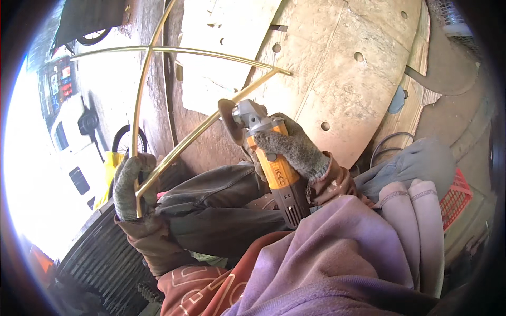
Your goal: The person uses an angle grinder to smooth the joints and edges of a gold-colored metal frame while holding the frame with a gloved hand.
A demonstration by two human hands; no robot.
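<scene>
My gloved left hand (132, 184) is closed round the lower corner of a gold-coloured metal tube frame (182, 146), where two tubes meet. The frame reaches up and away, with one tube crossing another near the top left. In my gloved right hand (298, 147) is a yellow and grey angle grinder (276, 171), gripped round its body. Its disc (228, 122) stands edge-on at the slanting tube, touching or very close to it; I cannot tell which. Whether the disc spins does not show.
Worn cardboard sheets (337, 68) with holes cover the ground ahead. My bent legs (221, 197) lie under the grinder. A red plastic crate (456, 200) stands at the right, and a dark ribbed surface (103, 263) at the lower left. Small wheels (129, 141) show in the glare on the left.
</scene>
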